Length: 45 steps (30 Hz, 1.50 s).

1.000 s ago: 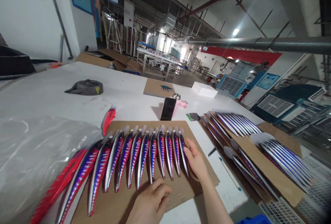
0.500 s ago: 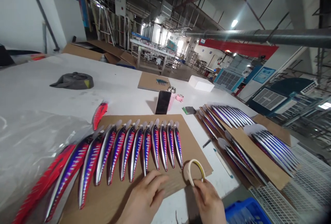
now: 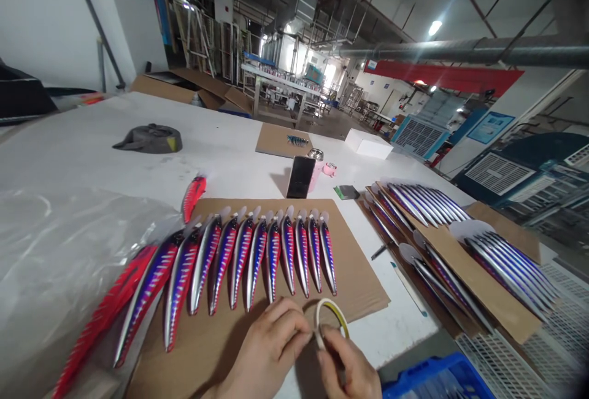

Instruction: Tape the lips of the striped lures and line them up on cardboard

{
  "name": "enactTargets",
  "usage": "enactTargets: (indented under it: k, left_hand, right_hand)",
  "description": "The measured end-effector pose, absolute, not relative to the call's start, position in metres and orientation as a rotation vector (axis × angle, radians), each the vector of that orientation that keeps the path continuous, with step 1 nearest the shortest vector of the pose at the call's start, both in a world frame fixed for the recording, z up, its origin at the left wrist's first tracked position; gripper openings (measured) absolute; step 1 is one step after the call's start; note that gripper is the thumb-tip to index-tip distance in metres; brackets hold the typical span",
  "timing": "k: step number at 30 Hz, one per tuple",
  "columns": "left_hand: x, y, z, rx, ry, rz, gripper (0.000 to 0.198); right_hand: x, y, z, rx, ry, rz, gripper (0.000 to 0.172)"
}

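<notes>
My right hand (image 3: 347,362) grips a cream roll of tape (image 3: 332,308), standing on edge with its yellowish inner ring showing. Thumb and fingers of my left hand (image 3: 276,340) are pinched together at the roll's left edge; the tape's loose end is too small to make out. Both hands are over the near edge of a cardboard sheet (image 3: 356,264). On it lies a fanned row of fishing lures (image 3: 240,261), purple, silver and red with dark heads and clear lips. Their heads point away from me, just beyond my left hand.
Red wrapped lures (image 3: 108,307) and plastic film (image 3: 83,251) lie left. Boards of finished lures (image 3: 494,276) are stacked right, near a cutter (image 3: 380,251) and a blue crate (image 3: 442,377). A phone (image 3: 300,177) stands behind the cardboard; a grey cap (image 3: 150,139) lies further back.
My right hand has brought the roll of tape leftward to my left hand. The left fingers have closed into a pinch at its edge. The view has shifted slightly left.
</notes>
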<state>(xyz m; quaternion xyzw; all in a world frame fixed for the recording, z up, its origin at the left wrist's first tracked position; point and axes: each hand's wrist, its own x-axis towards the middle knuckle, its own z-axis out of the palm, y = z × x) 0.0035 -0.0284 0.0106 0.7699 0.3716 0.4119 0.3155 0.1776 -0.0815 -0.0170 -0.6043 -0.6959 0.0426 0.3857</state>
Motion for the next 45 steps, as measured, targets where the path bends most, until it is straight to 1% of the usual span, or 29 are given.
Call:
enactTargets:
  k: [3, 5, 8, 9, 12, 14, 18, 24, 27, 30, 33, 38, 41, 43, 45]
  left_hand:
    - [0.005, -0.03, 0.01, 2.024, 0.916, 1.066, 0.017]
    - [0.004, -0.029, 0.008, 1.95, 0.987, 1.048, 0.018]
    - [0.001, -0.026, 0.007, 1.805, 1.15, 1.046, 0.037]
    - [0.001, -0.025, 0.007, 1.797, 1.165, 1.051, 0.037]
    - [0.0, -0.025, 0.01, 1.927, 1.096, 1.069, 0.018]
    - [0.001, -0.026, 0.011, 2.055, 1.034, 1.063, 0.012]
    - [0.004, -0.028, 0.011, 2.257, 0.995, 1.02, 0.015]
    - [0.004, -0.028, 0.011, 2.462, 1.022, 1.002, 0.017]
    - [0.005, -0.029, 0.013, 2.455, 1.036, 1.009, 0.019]
    - [0.008, -0.029, 0.015, 2.231, 1.059, 1.016, 0.019]
    - [0.01, -0.029, 0.018, 1.753, 1.04, 0.942, 0.014]
    - [0.008, -0.028, 0.021, 1.09, 0.906, 0.879, 0.017]
    - [0.004, -0.024, 0.021, 0.864, 0.94, 0.952, 0.024]
    - [0.001, -0.022, 0.022, 0.796, 0.959, 0.981, 0.028]
    - [0.0, -0.022, 0.023, 0.797, 0.967, 0.98, 0.033]
  right_hand:
    - [0.189, -0.071, -0.015, -1.437, -1.825, -0.044, 0.023]
    - [0.193, -0.066, -0.008, -1.39, -1.898, -0.103, 0.02]
    - [0.195, -0.062, 0.003, -1.388, -1.959, -0.174, 0.015]
    - [0.194, -0.062, 0.005, -1.394, -1.972, -0.19, 0.014]
    - [0.188, -0.061, 0.007, -1.373, -2.035, -0.211, 0.016]
    - [0.182, -0.06, 0.005, -1.37, -2.036, -0.203, 0.019]
    - [0.17, -0.06, 0.0, -1.418, -1.942, -0.201, 0.024]
    - [0.166, -0.06, -0.001, -1.483, -1.971, -0.271, 0.023]
    - [0.169, -0.059, 0.0, -1.46, -2.043, -0.262, 0.02]
    - [0.172, -0.059, 0.004, -1.379, -2.079, -0.173, 0.016]
    - [0.169, -0.061, 0.01, -1.305, -2.025, -0.094, 0.016]
    - [0.173, -0.058, 0.019, -1.282, -1.953, -0.121, 0.014]
    - [0.197, -0.039, 0.012, -1.438, -1.77, -0.209, 0.012]
    - [0.215, -0.02, 0.005, -1.616, -1.677, -0.239, 0.021]
    - [0.228, -0.003, 0.001, -1.781, -1.701, -0.211, 0.028]
